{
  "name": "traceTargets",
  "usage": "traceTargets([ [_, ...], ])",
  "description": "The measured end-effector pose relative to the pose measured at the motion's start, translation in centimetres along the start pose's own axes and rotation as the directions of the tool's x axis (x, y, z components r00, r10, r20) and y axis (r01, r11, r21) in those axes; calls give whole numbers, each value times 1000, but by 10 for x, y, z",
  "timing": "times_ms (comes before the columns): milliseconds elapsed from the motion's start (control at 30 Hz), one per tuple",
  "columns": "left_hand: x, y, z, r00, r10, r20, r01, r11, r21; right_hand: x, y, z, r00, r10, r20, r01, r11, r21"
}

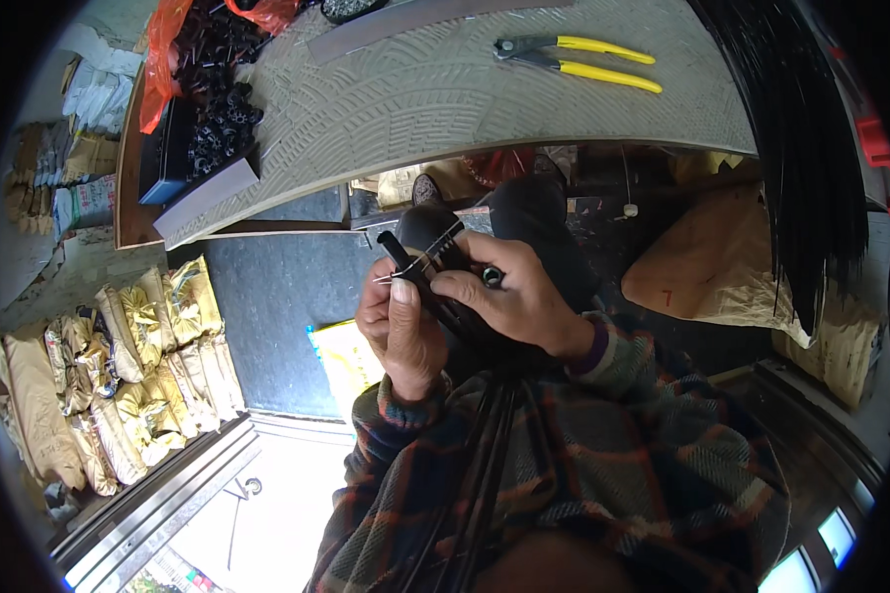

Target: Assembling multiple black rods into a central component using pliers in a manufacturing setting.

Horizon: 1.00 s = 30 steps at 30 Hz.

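Together, both hands work close above the lap, just off the near edge of the table (415,111). The left hand (403,341) pinches narrowly, thumb raised against curled fingers, on the lower end of a short black rod (396,247); thin pale pins (384,280) stick out beside the thumb tip. The right hand (524,296) is closed round a dark bundle, its thumb pressing down, and a small hollow-ended cylinder (491,277) shows between its fingers — what else lies inside that grip, I cannot tell. A slim, bright-edged toothed piece (435,249) slants between the two hands, touching the rod. Long dark strands (487,445) run from beneath the hands down the plaid jacket (613,455). On the table lie yellow-handled pliers (608,77), and at its left a heap of small black parts (222,124) beside a red plastic bag (161,64). A thick black sheaf (811,168) hangs over the right end — near a brown paper sack (707,257). Wrapped packages (129,366) stand in rows at left.
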<state>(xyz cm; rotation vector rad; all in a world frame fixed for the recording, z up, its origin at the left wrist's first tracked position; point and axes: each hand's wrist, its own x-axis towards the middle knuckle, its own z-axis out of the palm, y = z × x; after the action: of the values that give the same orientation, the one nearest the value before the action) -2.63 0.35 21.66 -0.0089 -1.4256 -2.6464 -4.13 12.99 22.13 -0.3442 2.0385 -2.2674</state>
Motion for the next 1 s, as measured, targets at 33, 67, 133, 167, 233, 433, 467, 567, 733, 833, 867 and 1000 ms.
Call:
traceTargets([
  [33,-1,-1,1,1000,22,0,-22,1000,0,2,1,-1,999,-16,34,14,997,78],
  [67,-2,-3,1,1000,21,-2,-21,1000,0,4,2,-2,997,-35,66,24,987,157],
  [133,-3,-7,1,999,30,26,-29,999,-42,4,4,-6,997,-11,74,-1,985,171],
  [167,-1,-11,-2,999,38,17,-37,998,-54,5,3,-7,996,10,88,-26,984,177],
  [233,5,-22,-10,997,77,15,-78,994,72,4,0,-9,999,17,34,-20,996,83],
  [433,10,-18,14,986,-145,83,160,966,-206,36,-17,-65,834,-231,-501,351,923,159],
  [467,9,-17,17,978,-184,97,205,933,-297,46,-36,-70,825,-382,-418,366,923,-121],
  [567,7,-10,21,964,-242,114,266,899,-346,79,-75,-68,881,-375,287,431,888,-161],
  [733,7,-6,20,956,-275,98,292,897,-331,96,-85,-39,810,90,580,89,958,-273],
  [833,7,-3,24,957,-273,94,289,900,-325,96,-84,-42,818,140,557,30,958,-285],
  [867,6,-3,23,958,-273,91,288,901,-326,97,-77,-41,832,28,554,154,947,-280],
  [1000,5,-4,21,967,-245,69,254,912,-321,95,-77,-39,847,43,529,199,899,-391],
])
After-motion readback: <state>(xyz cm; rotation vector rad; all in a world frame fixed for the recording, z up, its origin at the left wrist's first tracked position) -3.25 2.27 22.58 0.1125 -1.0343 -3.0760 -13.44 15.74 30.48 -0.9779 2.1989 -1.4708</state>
